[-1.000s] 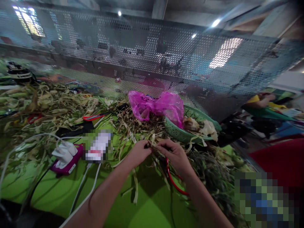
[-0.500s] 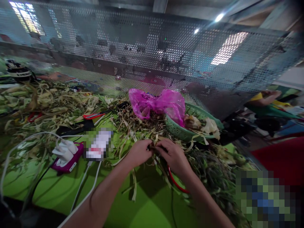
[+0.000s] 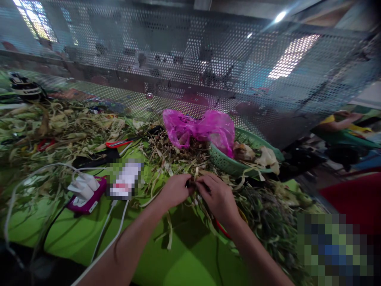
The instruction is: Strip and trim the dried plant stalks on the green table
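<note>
Over the green table (image 3: pixel 166 266), my left hand (image 3: pixel 177 190) and my right hand (image 3: pixel 216 194) meet with fingers pinched together. Both grip a small piece of dried plant strip (image 3: pixel 195 180), whose details are mostly hidden by the fingers. Pale strips hang below the hands. Just beyond them lies a heap of dry brown plant scraps (image 3: pixel 166 153). A red-handled tool (image 3: pixel 223 229) is partly hidden under my right forearm.
A pink plastic bag (image 3: pixel 218 127) rests partly in a green basket (image 3: pixel 223 161). At left are a blurred phone (image 3: pixel 126 178), a purple power strip (image 3: pixel 87 202), cables, a red cutter (image 3: pixel 119 143) and dried leaves (image 3: pixel 65 127). Greenish stalks (image 3: pixel 268 226) lie at right.
The whole view has shifted slightly. My hands stay together in nearly the same pose, and my right forearm now covers more of the red-handled tool.
</note>
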